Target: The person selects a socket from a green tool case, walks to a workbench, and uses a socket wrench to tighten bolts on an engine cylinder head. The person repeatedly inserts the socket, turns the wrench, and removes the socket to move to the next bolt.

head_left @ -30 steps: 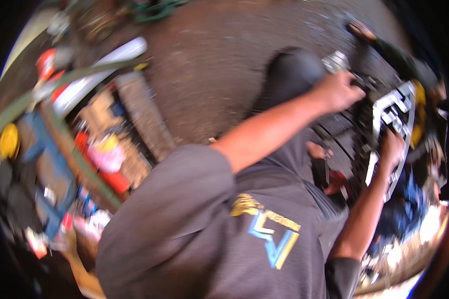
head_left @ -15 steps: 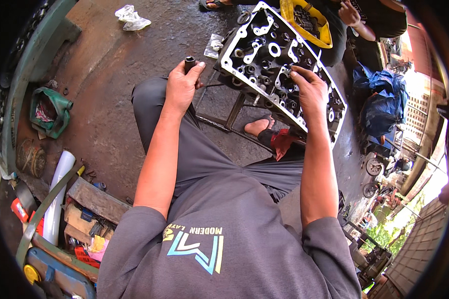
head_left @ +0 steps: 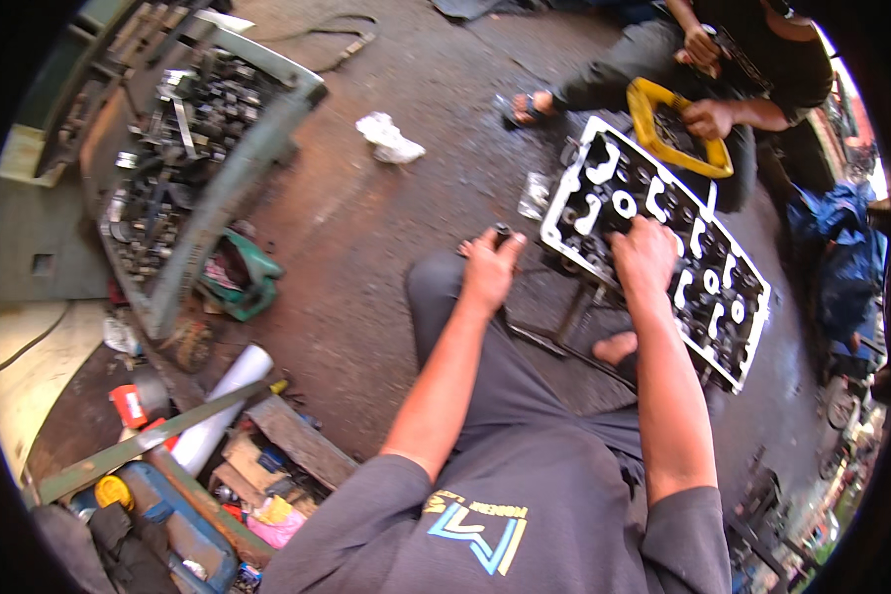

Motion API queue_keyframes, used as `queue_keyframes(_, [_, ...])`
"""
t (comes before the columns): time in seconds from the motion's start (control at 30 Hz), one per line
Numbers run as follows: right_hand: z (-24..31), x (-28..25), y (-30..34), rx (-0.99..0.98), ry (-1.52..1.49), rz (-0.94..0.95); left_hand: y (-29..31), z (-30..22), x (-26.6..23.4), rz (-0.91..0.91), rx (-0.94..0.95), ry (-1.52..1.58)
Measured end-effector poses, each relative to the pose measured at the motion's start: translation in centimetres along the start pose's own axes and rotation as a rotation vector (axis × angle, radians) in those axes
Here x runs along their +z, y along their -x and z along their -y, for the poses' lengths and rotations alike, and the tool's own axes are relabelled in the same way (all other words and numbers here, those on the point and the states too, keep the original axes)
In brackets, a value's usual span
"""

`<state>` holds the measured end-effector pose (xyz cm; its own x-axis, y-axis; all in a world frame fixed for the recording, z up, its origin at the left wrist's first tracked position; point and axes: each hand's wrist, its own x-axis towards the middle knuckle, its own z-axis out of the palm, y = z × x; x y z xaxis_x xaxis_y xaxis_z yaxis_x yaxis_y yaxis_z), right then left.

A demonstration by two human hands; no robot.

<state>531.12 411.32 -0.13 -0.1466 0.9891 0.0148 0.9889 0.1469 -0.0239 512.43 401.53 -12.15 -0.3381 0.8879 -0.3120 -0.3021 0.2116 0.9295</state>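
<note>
My left hand (head_left: 489, 269) is closed around a short dark cylinder (head_left: 503, 232) that looks like a socket, held upright above my knee, left of the engine cylinder head (head_left: 700, 204). This head is a long block with a pale machined rim and dark cavities, tilted on a low metal stand (head_left: 570, 319). Over its left part is my right hand (head_left: 647, 259), fingers bent down and pressed together among the valve springs and bores. Whatever those fingertips hold is hidden in the dark recess.
Across from me a person rests a hand (head_left: 709, 119) on a yellow container (head_left: 643, 107) of small metal parts. A metal tray (head_left: 303, 91) heaped with parts stands at the left. Crumpled plastic (head_left: 390, 139) and a green cut container (head_left: 252, 275) lie on the floor.
The view has swung left, bringing the parts tray into sight. My right hand has shifted left along the cylinder head and reaches down into it. My left hand still grips the dark cylinder.
</note>
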Motion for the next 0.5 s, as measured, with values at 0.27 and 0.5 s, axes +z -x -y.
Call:
queue_keyframes(0.27, [0.4, 0.8, -0.4, 0.136, -0.04, -0.057, 0.3, 0.7, -0.5, 0.031, -0.02, 0.1])
queue_keyframes(0.5, [1.1, 0.7, -0.4, 0.143, -0.027, -0.038, -0.1, 1.5, -0.4, 0.057, 0.039, -0.086])
